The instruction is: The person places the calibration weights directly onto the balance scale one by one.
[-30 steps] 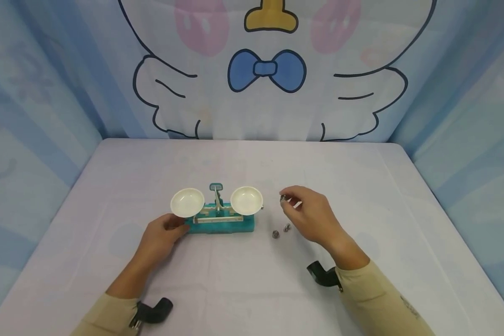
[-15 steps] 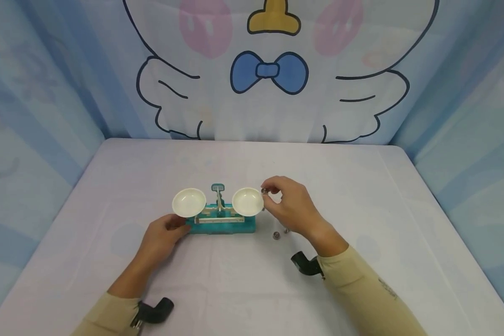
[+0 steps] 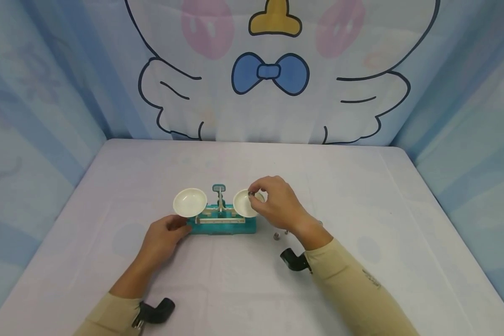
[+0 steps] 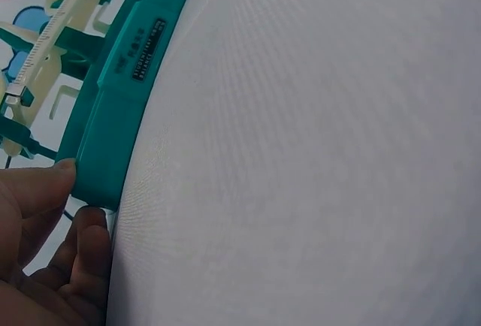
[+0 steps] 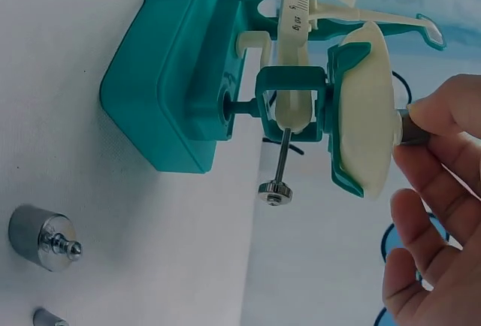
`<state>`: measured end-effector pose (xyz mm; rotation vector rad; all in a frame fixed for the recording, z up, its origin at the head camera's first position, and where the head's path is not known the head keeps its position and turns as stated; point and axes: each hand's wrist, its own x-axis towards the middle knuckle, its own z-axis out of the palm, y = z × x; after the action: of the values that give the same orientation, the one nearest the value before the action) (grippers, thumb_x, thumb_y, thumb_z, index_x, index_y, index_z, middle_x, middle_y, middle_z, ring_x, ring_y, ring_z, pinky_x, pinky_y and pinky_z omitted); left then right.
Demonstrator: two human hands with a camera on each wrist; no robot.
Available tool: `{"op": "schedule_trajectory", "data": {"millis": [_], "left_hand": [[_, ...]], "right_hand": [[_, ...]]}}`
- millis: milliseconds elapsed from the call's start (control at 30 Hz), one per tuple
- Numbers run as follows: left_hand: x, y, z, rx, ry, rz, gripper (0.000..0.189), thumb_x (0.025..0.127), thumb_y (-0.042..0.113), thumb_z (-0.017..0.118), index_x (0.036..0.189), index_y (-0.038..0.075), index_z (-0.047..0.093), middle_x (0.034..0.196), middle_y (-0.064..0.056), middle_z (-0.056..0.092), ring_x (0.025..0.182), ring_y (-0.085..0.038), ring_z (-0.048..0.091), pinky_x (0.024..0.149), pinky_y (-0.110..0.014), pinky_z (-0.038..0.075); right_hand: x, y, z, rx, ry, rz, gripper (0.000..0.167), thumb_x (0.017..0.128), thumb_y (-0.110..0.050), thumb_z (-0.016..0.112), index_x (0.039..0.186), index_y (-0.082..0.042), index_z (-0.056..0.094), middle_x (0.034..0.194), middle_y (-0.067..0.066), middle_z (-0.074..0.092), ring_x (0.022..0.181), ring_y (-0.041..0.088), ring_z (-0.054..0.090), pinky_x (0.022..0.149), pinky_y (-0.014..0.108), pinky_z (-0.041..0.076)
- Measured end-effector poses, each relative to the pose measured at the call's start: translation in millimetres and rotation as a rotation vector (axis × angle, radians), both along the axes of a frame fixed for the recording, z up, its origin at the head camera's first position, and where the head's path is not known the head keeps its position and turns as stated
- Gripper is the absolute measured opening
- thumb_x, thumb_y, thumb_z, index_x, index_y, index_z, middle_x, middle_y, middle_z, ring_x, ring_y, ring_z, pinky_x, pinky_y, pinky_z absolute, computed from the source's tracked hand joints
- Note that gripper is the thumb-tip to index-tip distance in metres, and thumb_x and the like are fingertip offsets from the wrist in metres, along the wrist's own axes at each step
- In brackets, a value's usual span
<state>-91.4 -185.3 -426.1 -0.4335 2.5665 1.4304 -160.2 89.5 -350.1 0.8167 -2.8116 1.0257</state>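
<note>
A teal balance scale point(image 3: 222, 227) with two cream pans stands mid-table. My left hand point(image 3: 161, 235) grips the left end of its base; the left wrist view has the thumb point(image 4: 66, 167) against the teal side and curled fingers at the end. Between thumb and fingers of my right hand point(image 3: 279, 203) is a small metal weight point(image 5: 412, 129), pinched right at the inner face of the right pan point(image 3: 242, 204). The left pan point(image 3: 190, 202) holds nothing. From the side, the right wrist view gives the right pan, ruled beam point(image 5: 295, 10) and adjusting screw point(image 5: 275, 192).
Below my right wrist, a knobbed metal weight point(image 3: 276, 236) lies on the white tabletop, with a smaller weight point(image 5: 49, 317) close by. A small shiny piece point(image 3: 320, 223) shows beside the right forearm. Printed curtains point(image 3: 269, 112) enclose the table's back and sides.
My right hand has moved left with the weight, from the table area right of the scale to over the right pan. The left hand keeps its grip on the base.
</note>
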Motion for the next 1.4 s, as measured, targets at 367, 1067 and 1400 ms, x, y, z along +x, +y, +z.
{"op": "schedule_trajectory", "data": {"millis": [367, 1067, 1400], "left_hand": [[0.3, 0.2, 0.3, -0.009, 0.008, -0.001, 0.045, 0.097, 0.019, 0.062, 0.135, -0.004, 0.056, 0.134, -0.024, 0.058, 0.127, -0.038, 0.051, 0.105, -0.053, 0.042], [-0.1, -0.3, -1.3, -0.025, 0.021, -0.007, 0.044, 0.097, 0.020, 0.063, 0.134, -0.005, 0.057, 0.131, -0.023, 0.060, 0.124, -0.038, 0.053, 0.104, -0.054, 0.043], [0.7, -0.4, -1.1, -0.024, 0.022, -0.009, 0.045, 0.097, 0.020, 0.063, 0.134, -0.004, 0.057, 0.131, -0.024, 0.059, 0.124, -0.038, 0.053, 0.104, -0.053, 0.043]], "right_hand": [[-6.5, -11, -3.3, 0.066, 0.028, 0.012, 0.017, 0.090, -0.018, 0.066, 0.101, -0.010, 0.076, 0.103, 0.003, 0.072, 0.103, 0.026, 0.055, 0.094, 0.053, 0.039], [-10.6, -17, -9.4, 0.108, 0.013, 0.039, 0.017, 0.091, -0.020, 0.068, 0.103, -0.011, 0.077, 0.105, 0.002, 0.072, 0.104, 0.024, 0.053, 0.096, 0.054, 0.037], [-10.0, -16, -10.7, 0.126, -0.008, 0.033, 0.018, 0.091, -0.021, 0.068, 0.104, -0.011, 0.076, 0.106, 0.002, 0.072, 0.105, 0.024, 0.054, 0.096, 0.053, 0.037]]}}
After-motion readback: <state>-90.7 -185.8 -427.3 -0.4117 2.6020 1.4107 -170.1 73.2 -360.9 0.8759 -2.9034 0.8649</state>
